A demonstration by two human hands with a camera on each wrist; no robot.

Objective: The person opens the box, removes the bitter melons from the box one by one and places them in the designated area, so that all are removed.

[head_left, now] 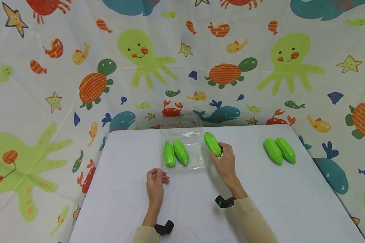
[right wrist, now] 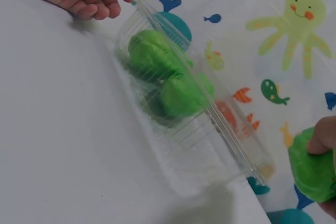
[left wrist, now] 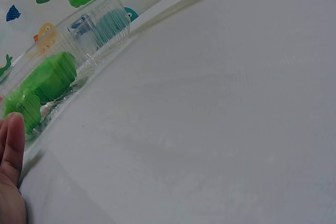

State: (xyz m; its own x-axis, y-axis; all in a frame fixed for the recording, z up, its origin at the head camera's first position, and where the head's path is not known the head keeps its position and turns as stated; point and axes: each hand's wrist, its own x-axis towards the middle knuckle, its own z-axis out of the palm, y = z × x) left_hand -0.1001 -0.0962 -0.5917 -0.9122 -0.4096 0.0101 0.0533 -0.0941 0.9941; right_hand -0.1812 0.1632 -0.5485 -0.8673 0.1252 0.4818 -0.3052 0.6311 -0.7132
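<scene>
My right hand (head_left: 225,160) grips a long, ridged, bright green fruit (head_left: 212,143) by its lower end, just right of a clear plastic clamshell box (head_left: 197,160). The right wrist view catches this held fruit (right wrist: 310,169) at its right edge, with a thumb pressed on it. Inside the box, on its left side, lie two similar green fruits (head_left: 169,154) (head_left: 180,152). Loosely bent, my left hand (head_left: 155,184) is at the box's near left corner, a fingertip right at the rim. The left wrist view shows only part of the left hand (left wrist: 11,156), fingers fairly straight.
Two more green fruits (head_left: 272,151) (head_left: 285,150) lie side by side at the right of the white table (head_left: 115,189). The box's lid (head_left: 180,125) stands raised at the table's back edge, against a sea-animal cloth (head_left: 161,101).
</scene>
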